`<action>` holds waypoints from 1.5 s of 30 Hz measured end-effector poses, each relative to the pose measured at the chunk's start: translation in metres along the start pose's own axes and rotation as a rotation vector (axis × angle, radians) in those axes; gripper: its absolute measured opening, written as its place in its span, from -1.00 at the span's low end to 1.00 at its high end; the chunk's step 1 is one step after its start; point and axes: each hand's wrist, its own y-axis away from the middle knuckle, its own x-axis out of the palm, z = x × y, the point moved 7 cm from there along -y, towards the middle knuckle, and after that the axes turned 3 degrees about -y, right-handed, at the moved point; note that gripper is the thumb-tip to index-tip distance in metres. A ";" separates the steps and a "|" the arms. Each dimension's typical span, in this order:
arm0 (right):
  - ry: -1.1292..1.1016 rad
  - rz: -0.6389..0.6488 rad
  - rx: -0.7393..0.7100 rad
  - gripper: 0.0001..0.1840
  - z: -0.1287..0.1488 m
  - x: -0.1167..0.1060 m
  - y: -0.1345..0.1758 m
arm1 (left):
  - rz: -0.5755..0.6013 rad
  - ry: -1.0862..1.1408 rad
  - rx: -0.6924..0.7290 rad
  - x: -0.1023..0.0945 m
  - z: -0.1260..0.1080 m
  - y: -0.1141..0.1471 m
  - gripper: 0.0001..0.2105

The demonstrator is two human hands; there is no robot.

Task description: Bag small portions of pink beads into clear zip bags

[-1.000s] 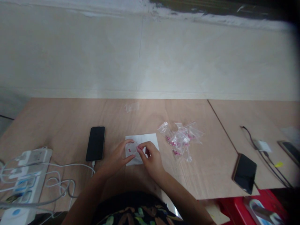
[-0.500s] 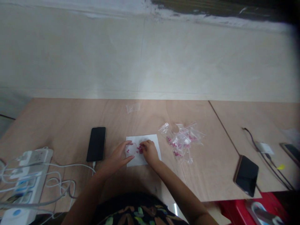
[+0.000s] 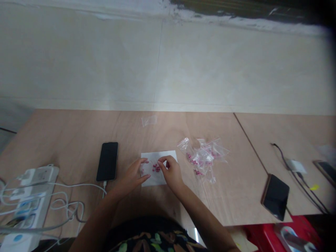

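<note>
Drawing the right hand (image 3: 172, 172) slightly back since the earlier frame — uncovering a small pile of red beads (image 3: 156, 168) on the white paper (image 3: 157, 180) — while keeping the left hand (image 3: 134, 172) in the same spot. Pinching right thumb and forefinger together just beside the pile, too small for telling whether around a bead. Curving the left open over the paper's left edge, thumb and fingers spread apart, near a faint pinkish patch (image 3: 142, 171), too blurred for naming. Working at a wood-grained table (image 3: 126, 129), crossed by a dark seam (image 3: 249, 145) and backed by a pale wall (image 3: 105, 63) with a dark band (image 3: 236, 10) along its top. Finding blue patches on the white power strip (image 3: 49, 175) too blurred for reading, likewise the yellow tag (image 3: 314, 187) by the dark cables (image 3: 308, 190). Seeing clear bags (image 3: 203, 157) of pink-red beads heaped just right of the paper, a clear plastic piece (image 3: 149, 120) lying beyond, a black phone (image 3: 107, 161) resting left on a white cable (image 3: 97, 184), another dark phone (image 3: 275, 196) near the right front edge — and red furniture (image 3: 265, 231) below. Blocking some of the paper with both hands.
</note>
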 end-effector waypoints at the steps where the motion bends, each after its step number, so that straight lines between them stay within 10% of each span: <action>1: -0.039 0.018 -0.036 -0.93 0.012 -0.001 0.003 | -0.002 -0.002 0.002 0.001 0.001 -0.001 -0.54; 5: -0.099 0.112 -0.122 -0.89 0.034 0.004 0.010 | -0.018 -0.004 0.011 0.002 0.000 -0.002 -0.54; 16: 0.224 0.154 0.064 -0.81 -0.048 0.033 -0.003 | 0.001 0.007 -0.023 0.001 0.004 0.001 -0.54; 35: 0.219 0.174 0.096 -0.97 -0.047 0.036 -0.010 | 0.006 0.018 -0.043 -0.001 -0.001 0.000 -0.55; 45: -0.038 0.051 -0.056 -0.94 0.018 0.004 0.003 | -0.034 0.044 -0.035 0.002 0.001 -0.003 -0.56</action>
